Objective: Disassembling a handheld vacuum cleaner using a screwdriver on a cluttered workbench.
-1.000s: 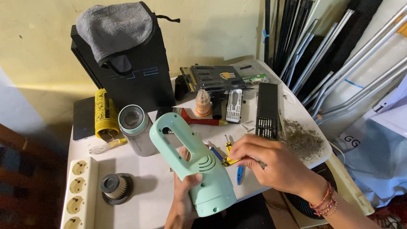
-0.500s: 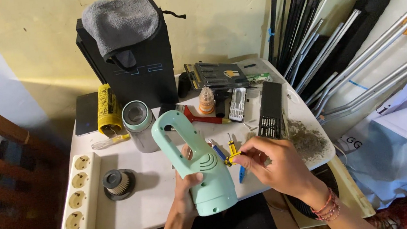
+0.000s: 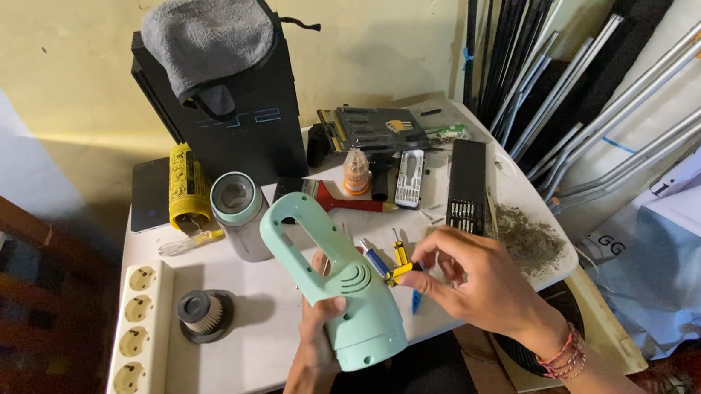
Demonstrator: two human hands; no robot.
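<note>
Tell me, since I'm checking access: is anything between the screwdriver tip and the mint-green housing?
Nothing visible. The right hand holds the yellow-handled screwdriver right at the side of the mint-green housing, which the left hand grips from below. Other tools lie behind, on the table.

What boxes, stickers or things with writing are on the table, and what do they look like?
Yellow cylinder: lies at the table's back left, beside the black tower; yellow with black print.
Black tower case: stands upright at the back, grey cloth draped on top; faint emblem on its front.
Bit-set case: lies flat behind the tools, dark grey with a small yellow mark.
No screens in view.
</note>
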